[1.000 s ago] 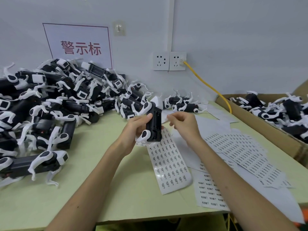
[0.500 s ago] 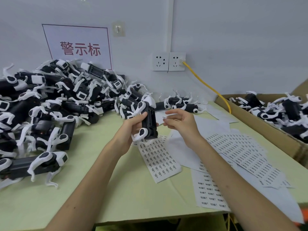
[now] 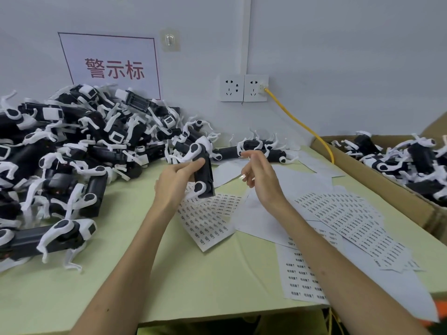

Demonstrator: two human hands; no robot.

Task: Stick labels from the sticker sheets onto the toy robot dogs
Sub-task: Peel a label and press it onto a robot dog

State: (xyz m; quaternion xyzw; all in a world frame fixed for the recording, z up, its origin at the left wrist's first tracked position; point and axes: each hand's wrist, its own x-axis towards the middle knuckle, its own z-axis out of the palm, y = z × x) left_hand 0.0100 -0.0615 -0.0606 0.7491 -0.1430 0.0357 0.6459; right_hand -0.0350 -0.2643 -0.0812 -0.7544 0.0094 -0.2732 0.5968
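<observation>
Left hand (image 3: pixel 175 183): raised over mid-worktop, fingers and thumb gripping a dog (image 3: pixel 205 174). Right hand (image 3: pixel 262 177): raised just beside it, fingers curled, pinching a label (image 3: pixel 242 176). Forearms bare.

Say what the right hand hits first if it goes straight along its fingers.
Likely the toy robot dog gripped in the left hand; the right hand, pinching a label, points left at it. Depth unclear.
</observation>
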